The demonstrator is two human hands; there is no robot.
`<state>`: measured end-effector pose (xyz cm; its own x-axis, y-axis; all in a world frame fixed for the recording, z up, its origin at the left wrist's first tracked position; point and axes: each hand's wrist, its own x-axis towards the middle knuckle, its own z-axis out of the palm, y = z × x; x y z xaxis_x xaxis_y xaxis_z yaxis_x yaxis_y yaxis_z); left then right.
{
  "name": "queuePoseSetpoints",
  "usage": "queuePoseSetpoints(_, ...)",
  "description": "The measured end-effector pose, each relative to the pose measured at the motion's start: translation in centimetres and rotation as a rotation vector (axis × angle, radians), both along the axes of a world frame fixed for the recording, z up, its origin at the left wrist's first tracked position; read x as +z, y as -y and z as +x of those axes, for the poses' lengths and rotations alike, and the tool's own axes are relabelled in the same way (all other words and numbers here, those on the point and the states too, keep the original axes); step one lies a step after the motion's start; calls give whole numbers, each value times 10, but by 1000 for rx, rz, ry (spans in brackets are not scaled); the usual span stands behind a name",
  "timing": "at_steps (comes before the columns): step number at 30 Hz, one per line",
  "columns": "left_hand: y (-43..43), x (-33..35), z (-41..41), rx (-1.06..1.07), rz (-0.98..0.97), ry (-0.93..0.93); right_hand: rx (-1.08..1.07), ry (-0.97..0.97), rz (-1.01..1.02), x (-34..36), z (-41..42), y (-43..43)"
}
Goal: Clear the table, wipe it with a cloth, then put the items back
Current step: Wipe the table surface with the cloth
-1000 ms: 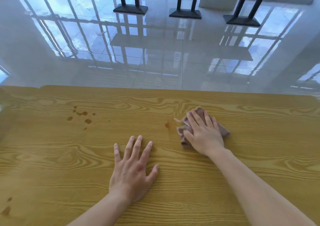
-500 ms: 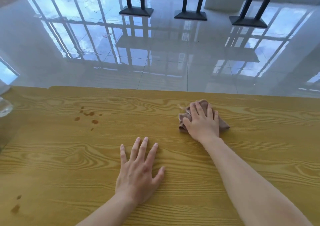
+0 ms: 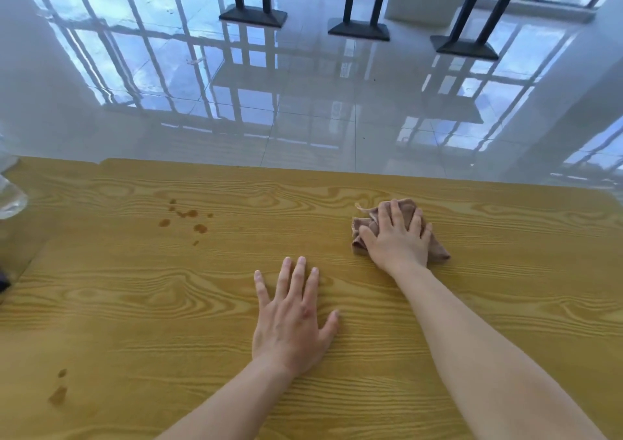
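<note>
The wooden table (image 3: 505, 298) fills the lower half of the head view. My right hand (image 3: 396, 239) lies on a bunched brown cloth (image 3: 440, 254), fingers spread, and presses it onto the tabletop right of centre, near the far edge. Palm down and fingers straight, my left hand (image 3: 293, 318) rests flat on the bare wood in the middle. A cluster of brown stains (image 3: 188, 219) marks the table to the far left of the cloth. Two more brown spots (image 3: 59, 394) sit near the front left.
A clear glass object (image 3: 8, 197) shows partly at the table's left edge, with a dark object (image 3: 2, 284) below it, cut off. Beyond the far edge lies a glossy tiled floor with black table bases (image 3: 253, 15).
My right hand has slid the cloth away from me toward the far edge. The small brown spot just left of the cloth is gone. My left hand stays flat.
</note>
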<state>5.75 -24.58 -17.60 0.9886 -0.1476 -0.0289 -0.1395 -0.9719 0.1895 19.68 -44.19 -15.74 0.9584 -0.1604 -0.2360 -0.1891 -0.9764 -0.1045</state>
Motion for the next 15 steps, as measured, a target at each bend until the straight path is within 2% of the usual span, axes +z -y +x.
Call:
queuePoseSetpoints(4, -11, 5, -1, -10, -157, -11, 424, 108, 18, -16, -68, -28)
queuePoseSetpoints(6, -30, 7, -11, -57, -137, -31, 534, 125, 14, -19, -98, -6)
queuePoseSetpoints(9, -74, 2, -47, -1, 8, -36, 426, 82, -31, -13, -68, 14)
queuePoseSetpoints(12, -97, 0, -81, 144, 54, -82, 184, 45, -38, -3, -30, -36)
queuePoseSetpoints(13, -97, 1, -85, 163, 56, -76, 203, 42, -21, -1, -30, -59)
queuePoseSetpoints(15, -96, 3, -88, 187, 60, -60, 414, 64, 24, -5, -53, -100)
